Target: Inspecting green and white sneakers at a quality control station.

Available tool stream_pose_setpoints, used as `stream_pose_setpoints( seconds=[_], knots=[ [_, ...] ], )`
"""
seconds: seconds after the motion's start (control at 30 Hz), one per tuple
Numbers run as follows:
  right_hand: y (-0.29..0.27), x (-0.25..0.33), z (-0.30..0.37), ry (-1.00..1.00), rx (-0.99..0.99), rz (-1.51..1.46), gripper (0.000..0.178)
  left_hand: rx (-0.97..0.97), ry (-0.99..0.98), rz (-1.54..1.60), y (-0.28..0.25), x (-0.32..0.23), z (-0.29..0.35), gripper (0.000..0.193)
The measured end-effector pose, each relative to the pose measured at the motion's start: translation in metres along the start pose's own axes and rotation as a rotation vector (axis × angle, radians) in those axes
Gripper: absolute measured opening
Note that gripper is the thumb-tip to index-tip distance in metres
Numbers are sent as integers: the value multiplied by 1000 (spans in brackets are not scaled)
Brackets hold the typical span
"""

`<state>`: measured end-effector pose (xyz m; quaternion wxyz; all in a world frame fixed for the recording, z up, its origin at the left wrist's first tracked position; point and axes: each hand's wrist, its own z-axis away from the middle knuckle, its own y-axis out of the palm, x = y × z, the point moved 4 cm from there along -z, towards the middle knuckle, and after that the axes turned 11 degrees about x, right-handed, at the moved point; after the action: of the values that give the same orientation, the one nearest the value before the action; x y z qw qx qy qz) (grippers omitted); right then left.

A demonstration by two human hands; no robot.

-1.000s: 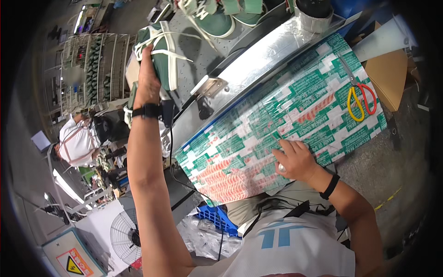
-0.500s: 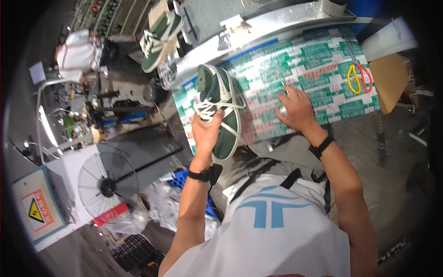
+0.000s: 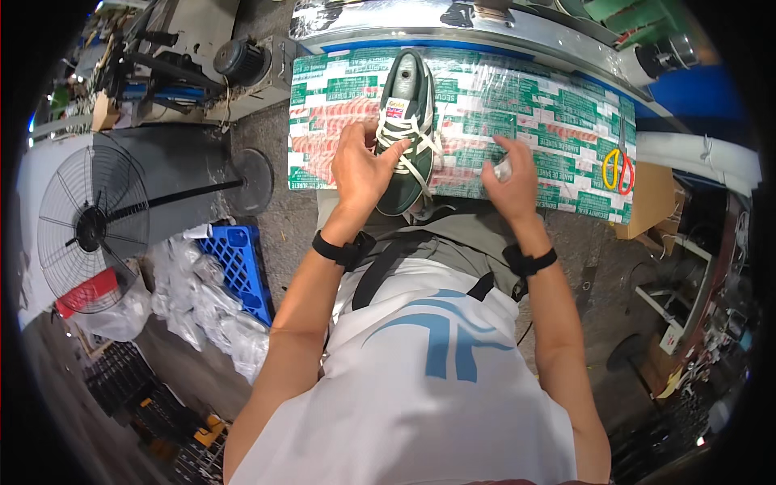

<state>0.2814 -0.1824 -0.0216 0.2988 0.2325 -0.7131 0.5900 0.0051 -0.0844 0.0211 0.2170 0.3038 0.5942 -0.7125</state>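
A dark green sneaker (image 3: 395,192) with cream laces lies on the table with its toe toward me and its heel away. My left hand (image 3: 360,167) grips its left side, the thumb on the laces near the toe. The laces cross loosely, and a loop sticks out on the right side. To the right of the shoe, my right hand (image 3: 513,179) is curled around a small tool (image 3: 503,170), of which only a pale, rounded end shows. Its kind cannot be made out. The right hand is apart from the shoe.
Green, white and red printed tape covers the table (image 3: 477,105). Scissors (image 3: 618,171) with yellow and red handles lie at its right end, beside a cardboard box (image 3: 651,198). A metal machine edge (image 3: 388,20) runs behind. A fan (image 3: 91,229) and blue crate (image 3: 234,271) are at left.
My view has turned, and the second green sneaker at the far left has left it. The held sneaker now points straighter toward me. The tool's thin metal shaft no longer shows in my right hand.
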Motion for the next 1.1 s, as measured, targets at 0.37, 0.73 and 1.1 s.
stream_pose_setpoints(
  seconds=[0.37,0.73,1.1],
  knots=[
    [32,133,-15,-241,331,-189,98,447,-80,805,-41,57,-53,12],
    [59,166,-40,-242,415,121,89,615,249,189,-18,21,-154,86],
    [105,218,-21,-182,583,-271,77,830,149,219,0,13,-163,96]
  ],
)
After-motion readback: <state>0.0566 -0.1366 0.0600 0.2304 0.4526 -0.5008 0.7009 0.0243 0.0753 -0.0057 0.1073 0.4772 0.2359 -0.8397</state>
